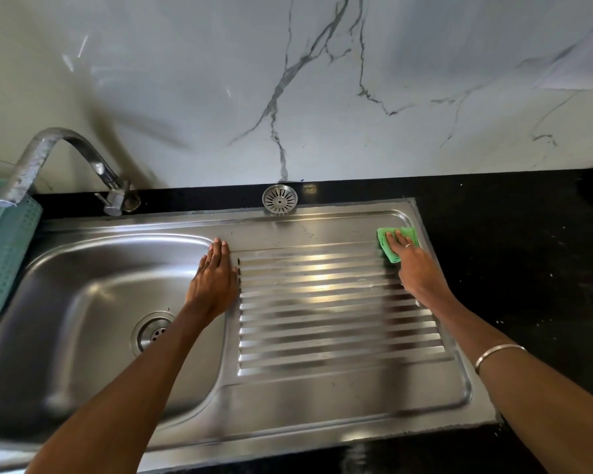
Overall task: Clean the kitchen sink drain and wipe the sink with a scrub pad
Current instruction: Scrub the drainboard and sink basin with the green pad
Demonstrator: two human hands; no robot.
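Both hands lie flat with straight fingers. At centre frame the left hand [216, 280] rests palm-down on the steel strip between the basin and the ribbed drainboard [339, 309] of the one stainless steel sink [83, 302], gripping nothing. At right of centre the right hand [413, 260] presses down on the single green rectangular scrub pad [396, 239], which lies under its fingers at the drainboard's upper right corner, well apart from the left hand. One round drain opening [151, 333] sits in the basin bottom, just left of the left forearm. One round steel slotted strainer [279, 199] lies on the black surface [510, 268] by the sink's back edge. One curved chrome tap [65, 159] rises at upper left, beside one teal perforated plastic basket [0, 251] at the left edge.
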